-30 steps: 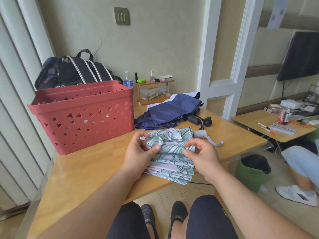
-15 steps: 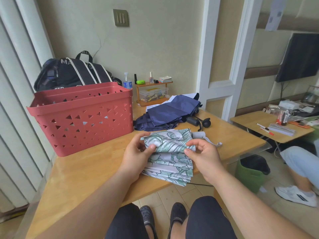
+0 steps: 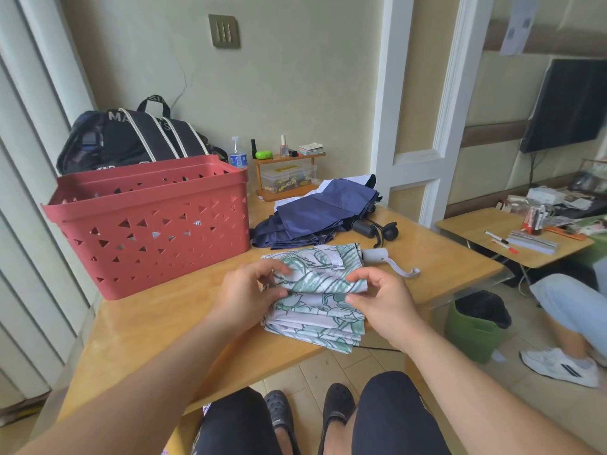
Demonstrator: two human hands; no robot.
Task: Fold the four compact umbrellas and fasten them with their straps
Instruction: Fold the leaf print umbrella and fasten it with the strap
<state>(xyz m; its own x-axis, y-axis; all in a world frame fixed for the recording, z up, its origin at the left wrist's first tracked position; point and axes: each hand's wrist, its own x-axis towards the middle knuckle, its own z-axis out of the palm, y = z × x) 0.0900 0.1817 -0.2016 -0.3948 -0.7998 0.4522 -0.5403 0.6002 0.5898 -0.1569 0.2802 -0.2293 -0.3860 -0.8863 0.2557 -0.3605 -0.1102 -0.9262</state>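
Right at the near edge of the pale wooden table [image 3: 138, 326] lies a compact umbrella with a white canopy printed in green leaves [image 3: 315, 310], its pleated fabric gathered into flat layers that overhang the table's front edge a little. The left hand [image 3: 253, 297] holds the left end of the bundle, thumb and curled fingers [image 3: 279, 267] pinching the top fold of cloth. The right hand [image 3: 384, 297] pinches the same fold at its right end, forefinger above and thumb below, the other fingers curled and lifted clear. The umbrella's pale grey handle [image 3: 376, 256] points away to the right, and a light wrist loop [image 3: 405, 274] trails from it across the table.

Just behind, a second compact umbrella of navy blue fabric [image 3: 315, 218] lies loosely collapsed, not strapped, with a black handle [image 3: 364, 228] and a black rounded knob beside it. More navy and white cloth shows beneath it; how many umbrellas are in that heap I cannot tell.

To the left stands a red plastic basket pierced with triangular holes [image 3: 147, 231], and behind that a dark backpack with white piping [image 3: 131, 139] against the wall. A small wooden shelf rack [image 3: 289, 175] at the back of the table carries bottles and a clear box. Below the table's right corner sits a green bin with a black liner [image 3: 476, 326].
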